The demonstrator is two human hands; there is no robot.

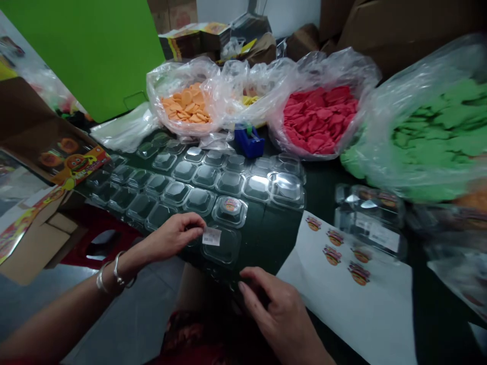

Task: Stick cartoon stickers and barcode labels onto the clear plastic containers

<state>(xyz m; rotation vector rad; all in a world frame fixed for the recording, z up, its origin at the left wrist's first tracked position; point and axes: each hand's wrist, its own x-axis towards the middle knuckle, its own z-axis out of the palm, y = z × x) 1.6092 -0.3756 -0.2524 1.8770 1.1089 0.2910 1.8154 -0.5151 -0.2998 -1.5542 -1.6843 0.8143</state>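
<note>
Left hand (175, 235) is reaching to 1 label (212, 236)
Whether its fingers are pinching, I cannot tell; at the label's 5 o'clock, right hand (283, 308) is holding fingers slightly spread.

- Upper left of the frame: a bright green upright panel (110, 50), plain and slanting in view.
- Top middle: a pale, whitish surface (294, 17); whether wall or board cannot be told.
- Upper right: large brown cardboard (414, 33), in shadow.
- Centre: a table with a dark green top (262, 238).
- Left, below the table edge: a red object with openings (124, 235).
- Lower left: grey floor (152, 304) with thin lines.
- Light: brighter on the panel, dim toward the upper right.
</note>
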